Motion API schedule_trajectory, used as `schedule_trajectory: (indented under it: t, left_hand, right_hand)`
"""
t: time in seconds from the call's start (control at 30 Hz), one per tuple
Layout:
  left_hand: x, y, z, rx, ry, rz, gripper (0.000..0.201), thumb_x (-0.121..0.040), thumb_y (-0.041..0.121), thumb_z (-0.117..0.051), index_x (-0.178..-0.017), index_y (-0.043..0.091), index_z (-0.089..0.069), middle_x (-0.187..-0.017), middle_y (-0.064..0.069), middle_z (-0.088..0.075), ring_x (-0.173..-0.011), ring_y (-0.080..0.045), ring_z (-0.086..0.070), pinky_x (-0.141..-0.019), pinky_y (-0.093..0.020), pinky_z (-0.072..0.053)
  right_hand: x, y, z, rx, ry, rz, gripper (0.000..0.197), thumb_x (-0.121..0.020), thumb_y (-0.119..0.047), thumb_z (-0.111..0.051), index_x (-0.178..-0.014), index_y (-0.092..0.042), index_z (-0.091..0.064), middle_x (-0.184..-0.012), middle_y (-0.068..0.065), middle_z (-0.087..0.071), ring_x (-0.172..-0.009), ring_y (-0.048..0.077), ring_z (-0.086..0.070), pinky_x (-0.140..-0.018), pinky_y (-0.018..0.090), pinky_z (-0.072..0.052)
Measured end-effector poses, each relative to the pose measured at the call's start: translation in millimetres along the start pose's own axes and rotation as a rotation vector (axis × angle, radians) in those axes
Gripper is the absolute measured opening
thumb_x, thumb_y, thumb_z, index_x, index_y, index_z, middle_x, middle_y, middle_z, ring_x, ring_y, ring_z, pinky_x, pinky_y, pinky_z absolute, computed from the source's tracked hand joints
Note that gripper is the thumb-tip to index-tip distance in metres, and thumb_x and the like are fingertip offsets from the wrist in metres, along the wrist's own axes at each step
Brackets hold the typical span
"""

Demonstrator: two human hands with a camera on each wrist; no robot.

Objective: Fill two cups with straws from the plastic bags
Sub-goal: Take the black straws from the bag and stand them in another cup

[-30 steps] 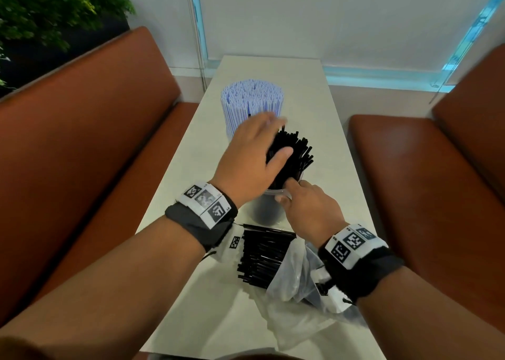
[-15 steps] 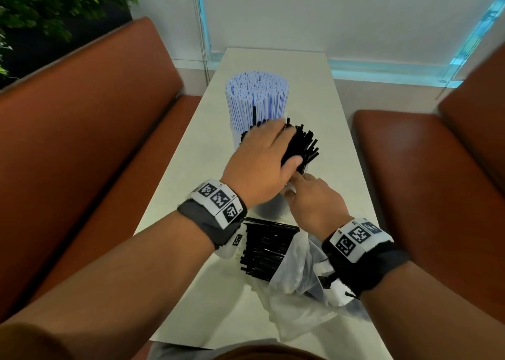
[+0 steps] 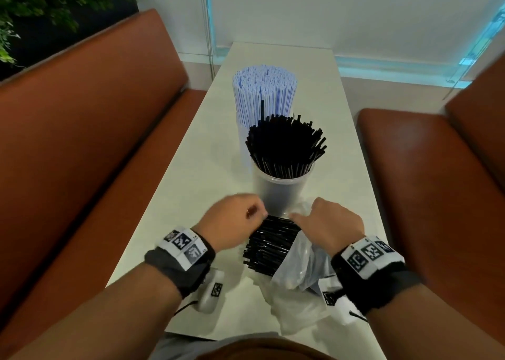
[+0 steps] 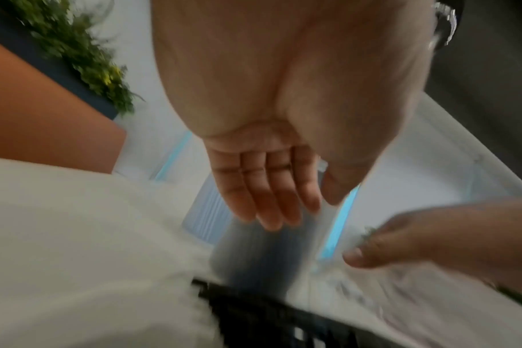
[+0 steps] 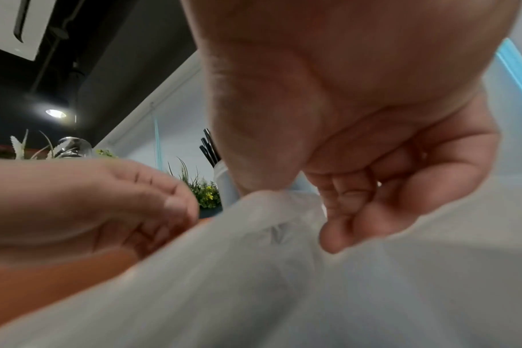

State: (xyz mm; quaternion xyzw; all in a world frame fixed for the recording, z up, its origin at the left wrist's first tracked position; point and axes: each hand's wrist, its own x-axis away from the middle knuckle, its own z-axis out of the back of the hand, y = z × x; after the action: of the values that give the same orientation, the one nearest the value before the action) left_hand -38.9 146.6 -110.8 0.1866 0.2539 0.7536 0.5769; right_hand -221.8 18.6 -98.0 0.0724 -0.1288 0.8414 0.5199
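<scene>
A clear cup (image 3: 278,193) packed with black straws (image 3: 285,143) stands mid-table. Behind it is a second cup of white-blue straws (image 3: 264,91). Nearer me, a bundle of loose black straws (image 3: 269,246) lies half inside a crumpled clear plastic bag (image 3: 297,280). My left hand (image 3: 255,214) hovers over the far end of that bundle. In the left wrist view my left hand (image 4: 283,212) has straight fingers and holds nothing. My right hand (image 3: 299,214) is at the bag's mouth. In the right wrist view my right hand (image 5: 301,204) pinches a fold of the plastic bag (image 5: 271,200) between thumb and curled fingers.
The narrow white table (image 3: 188,173) runs away from me to a wall. Brown padded benches flank it on the left (image 3: 82,146) and the right (image 3: 426,184). A leafy plant (image 3: 41,7) sits behind the left bench.
Both hands drew back from the black-straw cup toward me. The left hand came off the straw tops, and the right hand left the cup rim and took hold of the bag.
</scene>
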Motion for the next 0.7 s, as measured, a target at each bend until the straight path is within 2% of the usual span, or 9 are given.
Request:
schedule_trajectory:
  t: [0.03, 0.1, 0.2, 0.3, 0.37, 0.43, 0.53, 0.63, 0.7]
  left_hand:
    - [1.8, 0.5, -11.3, -0.054, -0.109, -0.023, 0.011, -0.096, 0.04, -0.057, -0.097, 0.034, -0.067, -0.092, 0.016, -0.065, -0.083, -0.006, -0.06, -0.079, -0.036, -0.053]
    - [0.6, 4.1, -33.2, -0.121, -0.223, -0.082, 0.021, -0.097, 0.04, -0.058, -0.113, 0.032, -0.068, -0.108, 0.011, -0.064, -0.097, -0.011, -0.06, -0.088, -0.034, -0.051]
    - [-12.2, 18.4, -57.9, -0.122, -0.239, -0.197, 0.041, -0.098, 0.036, -0.057, -0.136, 0.022, -0.059, -0.129, 0.003, -0.058, -0.113, -0.017, -0.057, -0.093, -0.03, -0.046]
    - [-29.8, 30.6, -73.5, -0.267, -0.294, -0.32, 0.053, -0.099, 0.02, -0.052, -0.15, 0.014, -0.042, -0.15, -0.005, -0.043, -0.129, -0.023, -0.048, -0.107, -0.038, -0.042]
    - [-37.3, 33.9, -79.8, -0.432, -0.286, -0.376, 0.052, -0.098, 0.016, -0.05, -0.149, 0.014, -0.04, -0.15, -0.004, -0.042, -0.129, -0.024, -0.047, -0.108, -0.039, -0.04]
    - [-39.8, 37.3, -81.8, -0.533, -0.291, -0.383, 0.044, -0.097, 0.018, -0.052, -0.14, 0.016, -0.047, -0.139, -0.004, -0.049, -0.12, -0.024, -0.054, -0.102, -0.041, -0.045]
    - [-41.3, 38.5, -83.1, -0.544, -0.346, -0.373, 0.037, -0.094, 0.014, -0.054, -0.13, 0.013, -0.052, -0.123, -0.007, -0.054, -0.106, -0.026, -0.059, -0.094, -0.04, -0.049]
    - [-42.0, 37.1, -84.2, -0.516, -0.348, -0.347, 0.035, -0.094, 0.012, -0.052, -0.129, 0.011, -0.054, -0.124, -0.009, -0.055, -0.108, -0.028, -0.057, -0.094, -0.04, -0.05]
    - [-42.2, 36.6, -83.8, -0.516, -0.324, -0.342, 0.036, -0.097, 0.014, -0.05, -0.132, 0.011, -0.053, -0.129, -0.009, -0.054, -0.113, -0.027, -0.056, -0.094, -0.041, -0.051]
  right_hand:
    - [-1.6, -1.4, -1.7, -0.004, -0.015, 0.012, 0.04, -0.09, -0.058, -0.043, -0.089, -0.02, -0.054, -0.079, -0.005, -0.057, -0.068, 0.017, -0.055, -0.053, 0.029, -0.03]
    - [-4.2, -2.5, -2.5, -0.024, -0.021, 0.0, 0.024, -0.094, -0.04, -0.043, -0.078, -0.023, -0.05, -0.079, -0.005, -0.056, -0.068, 0.015, -0.053, -0.052, 0.027, -0.027]
    - [-6.2, -0.5, -1.0, -0.049, -0.016, 0.0, 0.022, -0.096, -0.032, -0.04, -0.077, -0.023, -0.049, -0.079, -0.006, -0.055, -0.07, 0.015, -0.054, -0.055, 0.029, -0.032]
    - [-5.1, 5.5, -1.2, -0.032, -0.012, 0.052, 0.022, -0.097, -0.031, -0.039, -0.078, -0.024, -0.047, -0.08, -0.008, -0.051, -0.078, 0.019, -0.055, -0.066, 0.033, -0.038]
    - [-3.5, 10.6, -1.0, -0.018, 0.003, 0.089, 0.022, -0.098, -0.03, -0.04, -0.078, -0.024, -0.047, -0.08, -0.008, -0.049, -0.08, 0.019, -0.053, -0.069, 0.033, -0.04]
    - [1.0, 13.9, 0.9, -0.016, 0.014, 0.129, 0.027, -0.099, -0.029, -0.039, -0.072, -0.027, -0.044, -0.079, -0.009, -0.048, -0.081, 0.02, -0.054, -0.071, 0.036, -0.045]
    - [4.1, 13.9, 3.0, 0.007, 0.032, 0.177, 0.036, -0.1, -0.026, -0.037, -0.065, -0.029, -0.034, -0.075, -0.01, -0.044, -0.079, 0.019, -0.052, -0.072, 0.038, -0.049]
    - [-1.2, 13.7, 2.9, -0.08, 0.026, 0.105, 0.03, -0.099, -0.034, -0.037, -0.072, -0.025, -0.045, -0.077, -0.009, -0.053, -0.072, 0.012, -0.053, -0.067, 0.035, -0.04]
    - [-3.3, 12.4, 1.0, -0.108, 0.008, 0.092, 0.029, -0.098, -0.038, -0.038, -0.076, -0.025, -0.049, -0.079, -0.008, -0.056, -0.071, 0.011, -0.053, -0.065, 0.035, -0.04]
